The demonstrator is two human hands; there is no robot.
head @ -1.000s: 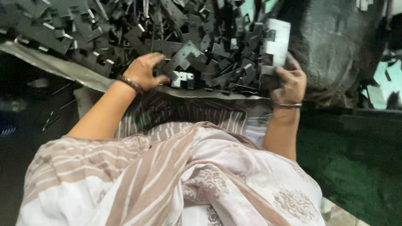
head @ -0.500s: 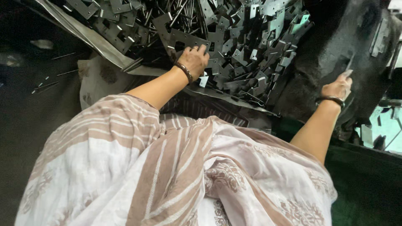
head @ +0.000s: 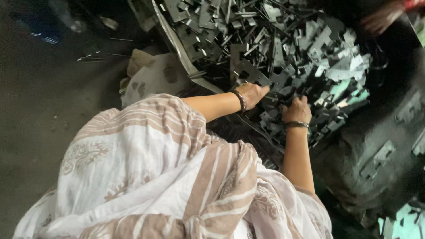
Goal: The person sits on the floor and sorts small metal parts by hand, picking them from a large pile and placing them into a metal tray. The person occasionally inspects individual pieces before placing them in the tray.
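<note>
Nearest the camera hangs a draped cloth (head: 146,177) in white with tan stripes and a printed border, covering the lower left of the view. From under it two bare forearms reach away into a heap of flat metal stampings (head: 283,57) — grey, notched, angular pieces piled in a shallow tray (head: 177,53) whose edge runs diagonally up to the far left. The left hand (head: 253,94), with a dark bangle (head: 239,100) at the wrist, lies palm down on the near edge of the heap, fingers stretched flat and close together over one larger stamping; whether it pinches anything I cannot tell. Just right of it the right hand (head: 297,110), wearing a thin bracelet (head: 296,125), is curled with its fingers dug in among the pieces — the grip itself is hidden. Farther right, loose stampings lie on a dark surface (head: 376,146). At the far right corner a blurred hand of another person (head: 380,20) shows.
</note>
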